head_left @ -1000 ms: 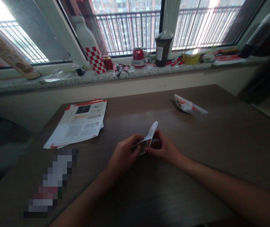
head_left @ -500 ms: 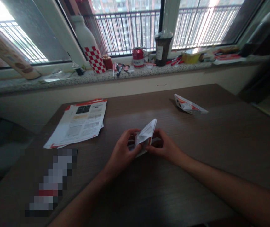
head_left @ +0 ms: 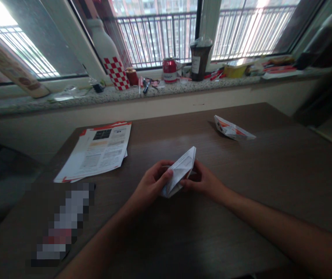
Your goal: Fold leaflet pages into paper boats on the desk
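Observation:
A small folded paper, white with print and a bit of orange, is held between my two hands over the middle of the table. My left hand grips its left side, the thumb lying on the near face. At the right, my right hand pinches the lower right part, with some fingertips hidden behind the paper. The paper stands tilted, one long point rising to the upper right. Farther back on the right rests a folded paper boat with orange patches, touched by neither hand.
Printed sheets lie stacked on the brown table at the left. A blurred-out oblong object is nearer me. On the windowsill stand a checkered bottle, a red can, a dark drink cup and a yellow container.
The folded paper has been turned so a broad white face shows toward me. My left thumb has moved up onto that face. My right hand has barely moved.

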The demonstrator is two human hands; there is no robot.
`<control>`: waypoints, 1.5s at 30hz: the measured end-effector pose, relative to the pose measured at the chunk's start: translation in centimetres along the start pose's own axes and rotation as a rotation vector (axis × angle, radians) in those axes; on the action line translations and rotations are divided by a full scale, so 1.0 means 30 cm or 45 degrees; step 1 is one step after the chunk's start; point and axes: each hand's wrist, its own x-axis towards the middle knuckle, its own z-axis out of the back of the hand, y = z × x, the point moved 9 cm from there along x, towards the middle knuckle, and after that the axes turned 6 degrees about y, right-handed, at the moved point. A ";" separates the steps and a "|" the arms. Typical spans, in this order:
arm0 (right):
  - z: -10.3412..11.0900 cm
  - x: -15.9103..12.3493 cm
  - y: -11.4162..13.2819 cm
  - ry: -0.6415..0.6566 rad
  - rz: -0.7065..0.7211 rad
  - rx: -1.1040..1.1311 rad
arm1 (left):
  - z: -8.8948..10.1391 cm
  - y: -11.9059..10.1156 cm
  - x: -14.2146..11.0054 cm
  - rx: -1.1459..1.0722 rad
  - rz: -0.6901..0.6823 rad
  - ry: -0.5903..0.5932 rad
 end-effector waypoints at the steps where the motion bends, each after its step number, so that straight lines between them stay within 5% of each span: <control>1: -0.001 0.001 -0.002 0.003 -0.002 0.013 | -0.001 0.009 0.000 -0.033 0.028 0.008; 10: -0.012 0.001 0.009 0.034 0.003 0.060 | 0.015 0.092 0.007 -0.308 0.150 -0.080; 23: -0.013 0.016 -0.008 0.067 -0.004 0.196 | 0.011 0.113 0.013 -0.761 0.241 -0.163; 45: -0.024 0.007 -0.028 0.123 -0.120 0.333 | -0.016 0.109 0.002 -0.702 0.292 -0.058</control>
